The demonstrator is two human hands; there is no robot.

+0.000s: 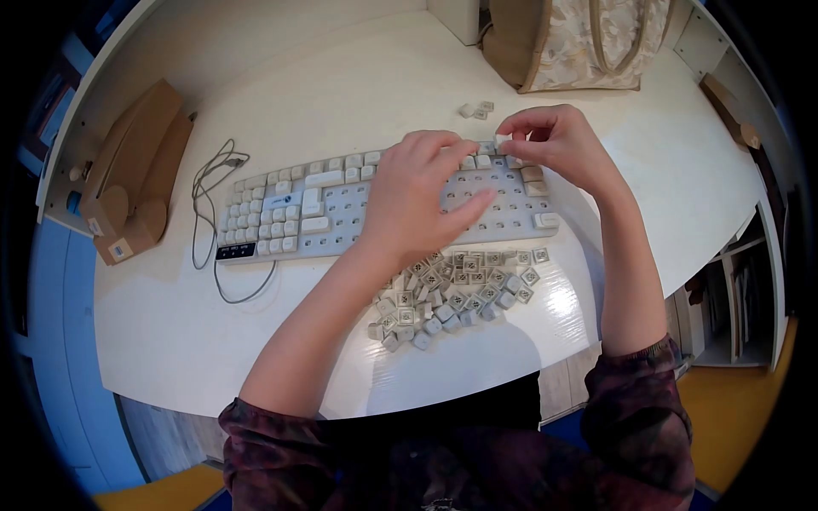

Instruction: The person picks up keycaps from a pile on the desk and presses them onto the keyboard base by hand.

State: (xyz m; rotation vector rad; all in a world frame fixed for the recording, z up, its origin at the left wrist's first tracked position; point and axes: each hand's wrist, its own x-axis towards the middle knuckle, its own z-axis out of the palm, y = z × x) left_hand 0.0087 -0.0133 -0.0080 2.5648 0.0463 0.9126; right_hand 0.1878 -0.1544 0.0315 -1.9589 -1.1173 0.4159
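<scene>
A white keyboard (341,249) lies across the desk, many of its switches bare and some keycaps still fitted. My left hand (422,192) rests over its middle, thumb and fingers spread apart, hiding part of the key rows. At the far right corner, my right hand (558,145) pinches a small white keycap (503,139) between thumb and fingers, right at the keyboard's edge. In front of the keyboard is a heap of loose keycaps (460,294), many turned underside up. Several more loose keycaps (477,110) lie behind the keyboard.
A grey cable (198,204) curls on the desk left of the keyboard. Brown cardboard pieces (141,175) stand at the far left. A patterned bag (588,43) sits at the back. Open shelves (737,294) are at the right, below the white desktop (170,332).
</scene>
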